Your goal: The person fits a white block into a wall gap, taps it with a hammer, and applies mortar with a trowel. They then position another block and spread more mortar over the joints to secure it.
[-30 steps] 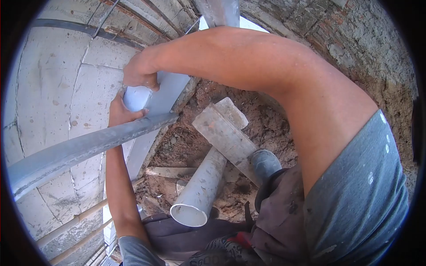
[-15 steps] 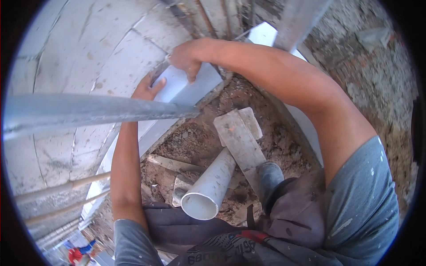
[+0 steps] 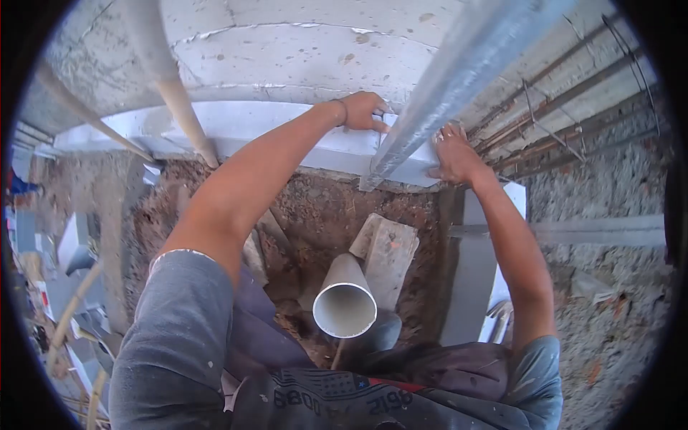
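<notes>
A row of smooth white blocks (image 3: 337, 149) runs along the foot of the wall. My left hand (image 3: 364, 112), a dark band at its wrist, grips the top edge near a joint, with fingers and thumb bent around it. To the right, beyond a slanting metal pole (image 3: 437, 86), my right hand (image 3: 456, 155) holds the end block (image 3: 416, 163). Its fingers lie over the top and its thumb on the front face. The pole's foot stands against the block front, between my hands.
An upright white pipe (image 3: 345, 309) stands before me, beside a rough flat slab (image 3: 390, 261) on the soil. Two wooden poles (image 3: 188, 122) lean at left. Steel rebar (image 3: 566, 89) lies at upper right. A grey board (image 3: 466, 287) runs along the right.
My view has swung round to face the wall squarely. My left hand has moved to the pole's left side; my right hand has shifted from the block's top to its end.
</notes>
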Available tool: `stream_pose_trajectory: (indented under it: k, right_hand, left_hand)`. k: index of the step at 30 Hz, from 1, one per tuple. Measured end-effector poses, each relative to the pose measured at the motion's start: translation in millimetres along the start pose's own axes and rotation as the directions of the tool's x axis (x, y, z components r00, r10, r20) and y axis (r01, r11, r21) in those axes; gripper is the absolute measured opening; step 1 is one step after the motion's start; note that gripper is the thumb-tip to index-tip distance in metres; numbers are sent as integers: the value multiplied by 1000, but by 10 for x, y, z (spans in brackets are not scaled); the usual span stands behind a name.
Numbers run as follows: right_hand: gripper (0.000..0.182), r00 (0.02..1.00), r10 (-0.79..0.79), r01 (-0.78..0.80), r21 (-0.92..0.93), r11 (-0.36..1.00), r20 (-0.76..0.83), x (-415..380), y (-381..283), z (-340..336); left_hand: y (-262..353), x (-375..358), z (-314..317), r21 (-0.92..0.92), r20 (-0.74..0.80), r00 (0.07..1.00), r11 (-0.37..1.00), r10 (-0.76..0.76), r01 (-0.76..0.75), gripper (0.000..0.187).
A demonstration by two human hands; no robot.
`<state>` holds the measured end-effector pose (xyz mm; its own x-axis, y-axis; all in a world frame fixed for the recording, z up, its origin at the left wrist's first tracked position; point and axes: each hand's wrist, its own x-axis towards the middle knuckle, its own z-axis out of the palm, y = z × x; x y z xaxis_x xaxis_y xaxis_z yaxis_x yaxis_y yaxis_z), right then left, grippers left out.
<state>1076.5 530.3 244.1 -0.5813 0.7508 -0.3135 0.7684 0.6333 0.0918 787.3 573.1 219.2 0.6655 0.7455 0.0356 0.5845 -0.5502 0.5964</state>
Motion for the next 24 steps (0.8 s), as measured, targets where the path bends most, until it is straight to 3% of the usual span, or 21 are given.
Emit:
stream_pose_trajectory:
  k: [2, 5, 7, 9, 11, 13, 14, 15, 16, 17, 18, 19, 21, 24]
  right_hand:
    - [122, 998, 35, -34, -6, 999, 57, 24, -42, 3]
    - [112, 997, -72, 71, 24, 997, 17, 86, 114, 80]
    - [105, 995, -98, 100, 38, 994, -33, 83, 145, 5]
    - [104, 999, -50, 50, 50, 998, 7, 115, 128, 20]
    - [108, 998, -42, 44, 41, 998, -49, 75, 143, 30]
    - [106, 991, -16, 2, 103, 995, 135, 74, 133, -20]
    - [106, 998, -69, 69, 55, 996, -11, 67, 158, 70]
    - [101, 997, -72, 72, 7, 997, 37, 95, 160, 118]
    - [91, 992, -79, 82, -24, 996, 94, 67, 109, 65]
    - [79, 1000, -24, 24, -21, 999, 16, -36, 51, 41]
    - [72, 998, -19, 20, -5, 1000, 63, 17, 69, 43]
    - [66, 993, -27, 26, 9, 1000, 111, 81, 76, 39]
    - [60, 990, -5, -2, 51, 999, 139, 58, 88, -45]
    - [54, 989, -38, 20, 117, 993, 146, 121, 168, 13]
  left_hand:
    - [-100, 4, 84, -10, -68, 998, 1000, 3, -3, 41]
    - [-343, 165, 310, -47, -101, 995, 999, 18, -23, 53]
    - [-297, 166, 284, 40, -94, 996, 999, 3, 1, 47]
    - [-90, 49, 164, 1, -113, 990, 996, 86, -86, 47]
    - [-215, 118, 184, 86, 84, 996, 995, 40, -48, 56]
    - [-463, 134, 247, -212, 173, 981, 969, -89, 125, 70]
    - [-85, 182, 142, -243, 214, 963, 946, -163, 214, 74]
    - [316, 186, 33, -262, 260, 936, 916, -236, 304, 78]
    - [371, 221, 93, -233, 302, 933, 933, -197, 273, 78]
    - [333, 250, 150, -220, 229, 961, 953, -157, 208, 81]
    - [345, 287, 192, -206, 156, 981, 967, -118, 149, 84]
    - [453, 305, 228, -187, 193, 977, 974, -95, 131, 84]
    - [657, 327, 291, 5, 155, 980, 992, -128, 128, 90]
    - [808, 363, 322, -19, 244, 962, 991, -121, 130, 92]
